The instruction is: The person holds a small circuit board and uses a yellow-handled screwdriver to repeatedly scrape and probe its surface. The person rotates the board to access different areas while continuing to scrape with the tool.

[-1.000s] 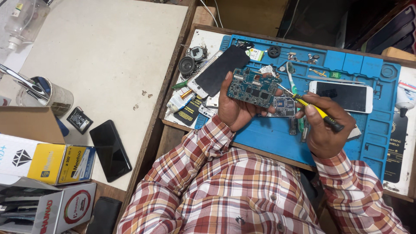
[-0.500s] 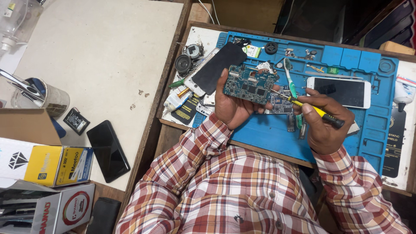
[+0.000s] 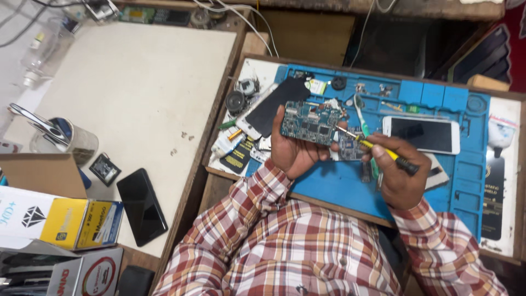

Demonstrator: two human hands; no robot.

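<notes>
Already stripped: board (image 3: 311, 123) gripped in left hand (image 3: 293, 151), right hand (image 3: 399, 174) pinching screwdriver (image 3: 378, 148), tip at board's edge; reassembly pending.

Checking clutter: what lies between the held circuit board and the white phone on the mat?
In the head view, the screwdriver shaft and green-handled tweezers lie between circuit board and white phone.

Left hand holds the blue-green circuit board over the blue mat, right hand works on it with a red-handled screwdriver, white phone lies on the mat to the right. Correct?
Not quite. In the head view the screwdriver in the right hand has a yellow and black handle, not red. The rest holds: the left hand holds the circuit board over the blue mat, and the white phone lies on the mat to the right.
</notes>
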